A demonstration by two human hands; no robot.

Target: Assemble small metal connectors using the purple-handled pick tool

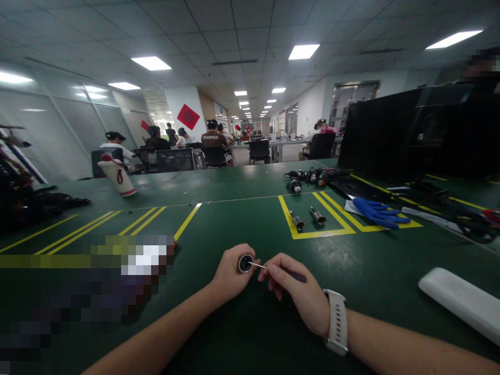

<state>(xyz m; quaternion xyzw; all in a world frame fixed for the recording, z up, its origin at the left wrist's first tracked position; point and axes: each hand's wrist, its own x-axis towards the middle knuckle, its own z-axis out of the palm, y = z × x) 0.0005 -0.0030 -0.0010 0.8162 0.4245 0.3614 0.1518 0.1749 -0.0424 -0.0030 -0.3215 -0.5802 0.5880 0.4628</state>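
The only writing I could read was "PUMPKIN", in pale capitals across the back of a brown shirt (213, 138) on a seated person at the upper middle of the frame. To the left of that shirt hung a red diamond-shaped sheet (188, 116) with a dark mark on it.

I counted two silver, bell-shaped metal parts with short stems (298, 223) lying side by side inside a yellow-taped outline right of centre, on the dark green tabletop (219, 219). One blue work glove with a pale cuff (378, 212) lay to their right, and one white, rounded, oblong object (463, 302) sat at the lower right edge. One white tapered container with red trim (118, 178) leaned in the left half of the frame, and a cluster of black cylindrical devices (312, 177) lay just behind the metal parts.

My left hand (233, 271) was closed around a round, silver-rimmed part with a dark hollow (245, 264), near the middle of the frame, its opening facing me. My right hand (302, 291), a white-strapped watch (337, 323) on its wrist, pinched a slim tool with a dark handle and thin metal shaft (298, 275). Its tip met the opening, though how deep it went was hard to make out.
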